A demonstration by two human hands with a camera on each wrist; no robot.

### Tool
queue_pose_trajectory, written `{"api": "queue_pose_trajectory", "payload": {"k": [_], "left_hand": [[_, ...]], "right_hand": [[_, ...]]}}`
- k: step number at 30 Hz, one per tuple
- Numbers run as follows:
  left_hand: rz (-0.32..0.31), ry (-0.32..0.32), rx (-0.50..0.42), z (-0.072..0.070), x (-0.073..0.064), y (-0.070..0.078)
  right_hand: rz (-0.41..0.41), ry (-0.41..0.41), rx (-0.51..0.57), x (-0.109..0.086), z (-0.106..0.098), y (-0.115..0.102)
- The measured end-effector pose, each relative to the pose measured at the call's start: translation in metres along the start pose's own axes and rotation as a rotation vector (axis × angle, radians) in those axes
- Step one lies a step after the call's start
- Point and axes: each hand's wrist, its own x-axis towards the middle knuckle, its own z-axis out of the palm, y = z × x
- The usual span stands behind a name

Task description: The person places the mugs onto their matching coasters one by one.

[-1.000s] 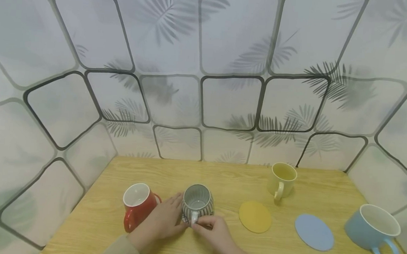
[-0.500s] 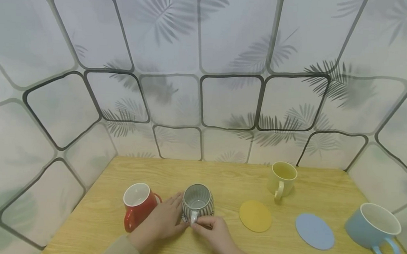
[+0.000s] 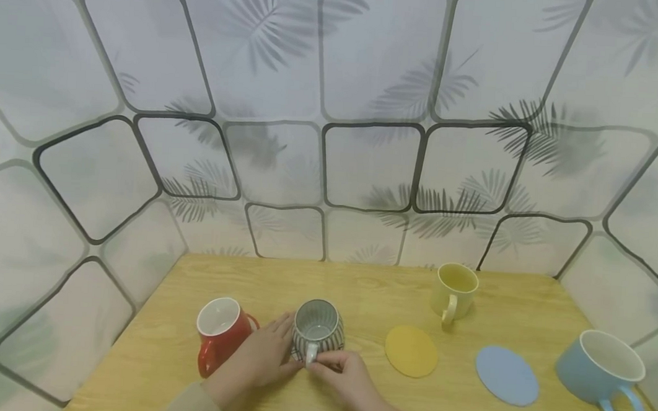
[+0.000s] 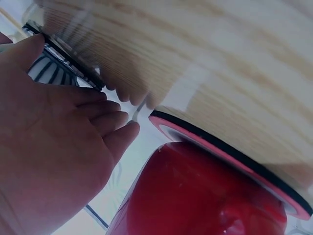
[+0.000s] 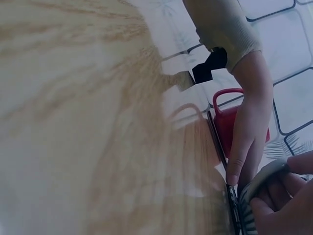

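A grey-and-white striped mug (image 3: 331, 342) stands upright on a dark-edged coaster (image 4: 68, 58) at the left middle of the table, its handle toward me. My right hand (image 3: 348, 377) pinches that handle between thumb and fingers. The left hand (image 3: 265, 354) lies along the mug's left side, fingers extended; in the left wrist view its thumb and fingertips are right at the coaster's edge. Close beside the left forearm is a red mug (image 3: 229, 340), white inside, on a red-edged coaster (image 4: 230, 159).
A pale yellow mug (image 3: 444, 295) stands at the back right of the wooden table (image 3: 380, 295). In front of it lies a round yellow coaster (image 3: 411, 351). Farther right are a round blue coaster (image 3: 507, 375) and a light blue mug (image 3: 583, 371). Patterned walls (image 3: 370, 164) enclose the table's back and sides.
Both hands keep their places at the striped mug and its coaster. The whole head view shifts very slightly; no object visibly moves on the table.
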Motion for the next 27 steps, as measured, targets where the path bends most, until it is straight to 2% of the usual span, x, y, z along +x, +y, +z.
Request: {"api": "queue_pose_trajectory", "payload": {"k": [6, 14, 27], "left_hand": [[-0.013, -0.003, 0.007, -0.0029, -0.0024, 0.0010], [-0.001, 0.011, 0.032, -0.0012, -0.0006, -0.0026], [0.063, 0.031, 0.063, -0.0041, -0.0081, -0.0078]], "right_hand": [[-0.027, -0.040, -0.049, -0.0002, -0.0044, -0.0001], [-0.036, -0.045, -0.078, 0.0018, -0.0054, -0.0018], [-0.066, -0.034, -0.161, -0.0031, -0.0061, -0.0024]]}}
